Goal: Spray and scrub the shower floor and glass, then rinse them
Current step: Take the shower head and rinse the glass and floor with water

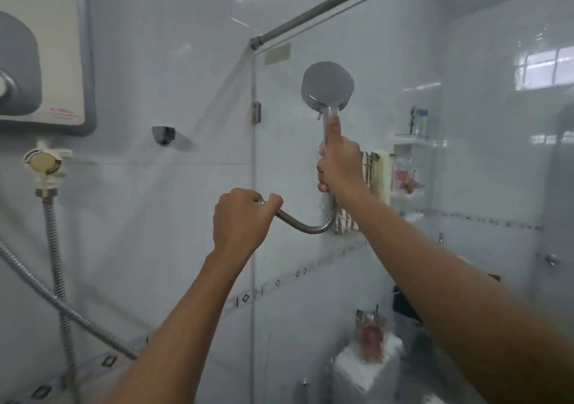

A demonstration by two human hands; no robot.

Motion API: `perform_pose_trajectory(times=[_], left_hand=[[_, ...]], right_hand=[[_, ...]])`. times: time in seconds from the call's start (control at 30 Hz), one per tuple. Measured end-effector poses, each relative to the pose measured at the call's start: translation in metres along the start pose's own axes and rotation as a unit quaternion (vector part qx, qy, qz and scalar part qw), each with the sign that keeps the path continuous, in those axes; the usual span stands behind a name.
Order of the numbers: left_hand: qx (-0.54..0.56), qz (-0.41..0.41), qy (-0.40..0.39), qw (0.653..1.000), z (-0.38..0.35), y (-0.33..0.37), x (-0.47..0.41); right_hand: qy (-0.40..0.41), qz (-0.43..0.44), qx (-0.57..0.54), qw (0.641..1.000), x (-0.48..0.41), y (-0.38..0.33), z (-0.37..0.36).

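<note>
Chrome round shower head (327, 85) rises above the right hand (340, 167), whose grip is clamped on its handle, close to the glass panel (310, 279). Left hand (240, 220) clamps the ribbed metal hose (306, 225) lower left.

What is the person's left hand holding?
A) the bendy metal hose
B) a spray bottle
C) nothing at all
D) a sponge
A: the left hand grips the metal hose, while the right hand holds the shower head up by its handle.
</note>
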State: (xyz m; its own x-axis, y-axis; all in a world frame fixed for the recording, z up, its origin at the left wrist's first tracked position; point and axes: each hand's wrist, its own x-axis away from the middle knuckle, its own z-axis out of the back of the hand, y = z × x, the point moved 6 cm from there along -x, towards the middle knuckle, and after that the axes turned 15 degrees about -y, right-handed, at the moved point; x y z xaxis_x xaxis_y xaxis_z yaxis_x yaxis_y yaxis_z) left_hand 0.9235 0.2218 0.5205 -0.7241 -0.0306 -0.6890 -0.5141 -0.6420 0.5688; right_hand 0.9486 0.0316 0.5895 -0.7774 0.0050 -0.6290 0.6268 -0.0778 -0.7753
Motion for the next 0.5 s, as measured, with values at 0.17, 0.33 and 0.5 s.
perform_pose_trajectory(times=[0.17, 0.33, 0.5], left_hand=[[0.009, 0.01, -0.056, 0.998, -0.032, -0.025, 0.053], [-0.003, 0.028, -0.098, 0.995, -0.059, -0.048, 0.1], [-0.005, 0.054, -0.156, 0.986, -0.079, -0.083, 0.161]], right_hand=[[0.052, 0.018, -0.011, 0.998, 0.076, 0.034, 0.021], [0.057, -0.008, -0.032, 0.998, 0.132, 0.064, 0.027], [0.011, -0.069, -0.018, 0.997, 0.181, 0.118, 0.009]])
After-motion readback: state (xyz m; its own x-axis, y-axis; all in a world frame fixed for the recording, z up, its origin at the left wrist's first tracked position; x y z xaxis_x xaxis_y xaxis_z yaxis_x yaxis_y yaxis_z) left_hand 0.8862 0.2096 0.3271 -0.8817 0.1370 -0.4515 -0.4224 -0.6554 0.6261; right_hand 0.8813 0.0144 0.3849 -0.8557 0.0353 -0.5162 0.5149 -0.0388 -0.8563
